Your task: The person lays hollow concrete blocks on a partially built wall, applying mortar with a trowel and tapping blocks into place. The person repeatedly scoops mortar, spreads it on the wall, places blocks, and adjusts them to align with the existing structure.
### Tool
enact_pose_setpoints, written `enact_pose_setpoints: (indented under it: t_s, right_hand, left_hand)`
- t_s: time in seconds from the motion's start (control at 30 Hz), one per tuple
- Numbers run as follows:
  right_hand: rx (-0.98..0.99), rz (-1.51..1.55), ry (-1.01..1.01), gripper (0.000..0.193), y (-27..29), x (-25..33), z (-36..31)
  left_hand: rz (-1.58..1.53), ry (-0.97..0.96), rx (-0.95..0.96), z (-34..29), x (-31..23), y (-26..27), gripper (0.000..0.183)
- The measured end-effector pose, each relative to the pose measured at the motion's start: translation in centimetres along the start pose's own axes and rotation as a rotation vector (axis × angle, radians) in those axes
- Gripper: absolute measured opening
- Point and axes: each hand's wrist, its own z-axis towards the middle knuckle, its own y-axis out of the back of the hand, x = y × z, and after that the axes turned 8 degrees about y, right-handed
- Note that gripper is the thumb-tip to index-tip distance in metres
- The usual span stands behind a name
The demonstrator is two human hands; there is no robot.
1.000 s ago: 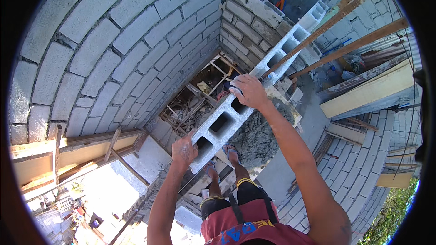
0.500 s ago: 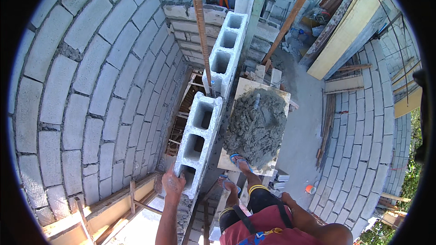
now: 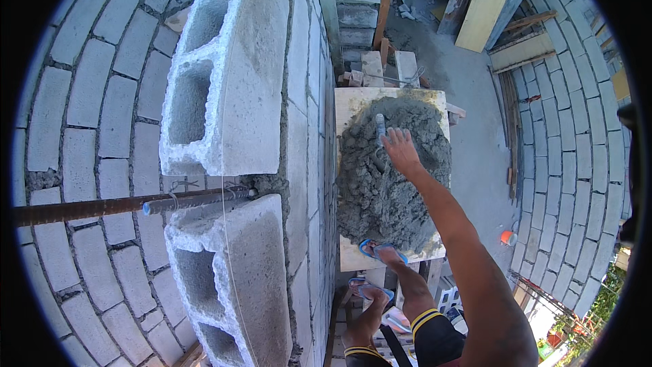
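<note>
My right hand reaches over a heap of wet grey mortar, fingers stretched out beside the upright, mortar-smeared handle of a tool, perhaps a trowel; the tool's lower part is sunk in the mortar. I cannot tell whether the fingertips touch it. The mortar lies on a pale square board. My left hand is out of sight. To the left, two hollow concrete blocks, one farther and one nearer, top the wall with a gap between them.
A rusty steel bar and a grey rod with a blue end stand at the gap. A thin string runs along the nearer block. My sandalled foot is on the board's near edge. Planks lean at the back right.
My left hand has left the nearer block and gone out of view. My right arm has stretched forward over the mortar to the tool handle. The view has turned right.
</note>
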Motion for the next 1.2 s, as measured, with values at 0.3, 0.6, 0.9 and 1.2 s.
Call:
enact_pose_setpoints:
  t_s: [0.3, 0.6, 0.9, 1.2]
  right_hand:
    - [0.765, -0.436, 0.321, 0.027, -8.5, 0.1, 7.4]
    - [0.459, 0.981, -0.231, 0.055, 15.0, -2.9, -17.8]
    - [-0.109, 1.963, -0.391, 0.030, 15.5, 18.7, -1.0]
    - [-0.327, 2.170, -0.416, 0.033, 7.8, 29.5, -1.6]
  left_hand:
    - [-0.067, 0.238, -0.224, 0.0, -5.1, -1.4, 0.028]
    - [-0.076, 0.104, 0.055, 1.1, -3.1, 0.2, 0.036]
    - [-0.149, -0.030, 0.249, 1.8, -5.7, 1.7, 0.048]
    - [-0.122, -0.116, 0.209, 1.4, -5.1, 2.1, 0.035]
